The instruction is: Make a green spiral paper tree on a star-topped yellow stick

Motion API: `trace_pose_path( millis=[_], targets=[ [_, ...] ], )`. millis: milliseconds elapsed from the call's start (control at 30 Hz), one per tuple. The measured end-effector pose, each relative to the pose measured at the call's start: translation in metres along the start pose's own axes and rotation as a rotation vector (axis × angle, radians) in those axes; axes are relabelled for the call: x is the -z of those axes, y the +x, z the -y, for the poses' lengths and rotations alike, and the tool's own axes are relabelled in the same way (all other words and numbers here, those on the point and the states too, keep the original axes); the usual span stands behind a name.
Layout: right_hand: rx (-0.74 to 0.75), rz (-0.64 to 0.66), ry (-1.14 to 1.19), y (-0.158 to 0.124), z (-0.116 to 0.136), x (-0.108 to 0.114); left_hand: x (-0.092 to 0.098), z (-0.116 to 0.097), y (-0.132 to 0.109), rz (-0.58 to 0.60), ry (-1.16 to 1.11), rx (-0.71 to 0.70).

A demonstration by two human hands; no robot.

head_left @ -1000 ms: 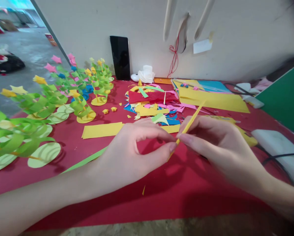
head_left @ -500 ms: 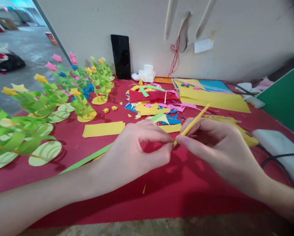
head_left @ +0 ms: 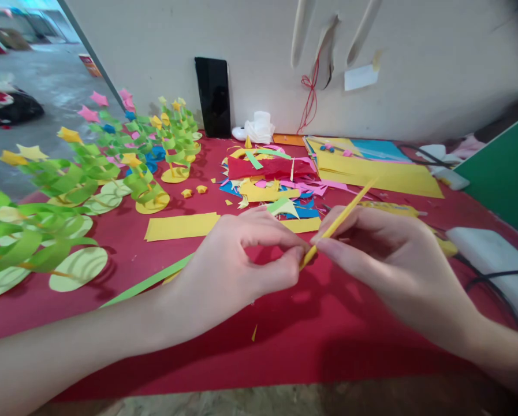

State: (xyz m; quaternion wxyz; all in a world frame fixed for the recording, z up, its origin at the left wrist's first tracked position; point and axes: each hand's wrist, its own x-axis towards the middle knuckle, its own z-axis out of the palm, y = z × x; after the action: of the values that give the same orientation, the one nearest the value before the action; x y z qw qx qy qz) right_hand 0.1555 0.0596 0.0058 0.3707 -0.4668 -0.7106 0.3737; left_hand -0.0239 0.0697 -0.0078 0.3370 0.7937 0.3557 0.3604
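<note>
A thin yellow paper stick (head_left: 343, 215), seemingly rolled, slants between both hands above the red tabletop (head_left: 280, 346). My left hand (head_left: 259, 254) pinches its lower end between thumb and forefinger. Higher up, my right hand (head_left: 371, 248) grips it between thumb and fingers, with the top end poking out up and to the right. Behind the left hand lie yellow paper strips (head_left: 181, 226), and under its wrist a long green strip (head_left: 150, 281). One tiny yellow scrap (head_left: 254, 333) is on the table in front of the hands.
Curly green paper plants (head_left: 146, 190) with paper stars fill the left side. Paper scraps (head_left: 269, 188) are heaped at the middle back, near a black phone (head_left: 214, 98) leaning on the wall. Yellow sheets (head_left: 380, 176), a white block (head_left: 488, 260) with a cable and a green board (head_left: 505, 167) are right.
The yellow stick has slid slightly down and left through the fingers, and its lower end now shows further below the left fingertips. Both hands keep nearly the same place.
</note>
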Motion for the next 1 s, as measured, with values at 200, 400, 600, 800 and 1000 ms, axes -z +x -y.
trace_pose_path(
  millis=[200, 400, 600, 800, 1000],
  targets=[
    [0.021, -0.039, 0.01, 0.003, 0.0017, -0.0025, -0.0028, -0.0032, 0.0008, -0.008, -0.046, -0.001],
    [0.014, -0.042, 0.009, 0.0019, 0.0017, -0.004, -0.0015, -0.0018, 0.001, 0.022, -0.051, 0.027],
    [-0.004, -0.028, 0.001, 0.0017, 0.0031, -0.0008, -0.0013, -0.0028, -0.0012, -0.012, -0.079, 0.035],
    [0.003, -0.028, 0.002, 0.0044, -0.0004, 0.0006, -0.0031, -0.0039, 0.0029, -0.098, 0.15, -0.187],
    [-0.004, -0.029, -0.029, 0.005, -0.0026, -0.0012, -0.0013, -0.0044, 0.002, -0.122, 0.31, -0.292]
  ],
)
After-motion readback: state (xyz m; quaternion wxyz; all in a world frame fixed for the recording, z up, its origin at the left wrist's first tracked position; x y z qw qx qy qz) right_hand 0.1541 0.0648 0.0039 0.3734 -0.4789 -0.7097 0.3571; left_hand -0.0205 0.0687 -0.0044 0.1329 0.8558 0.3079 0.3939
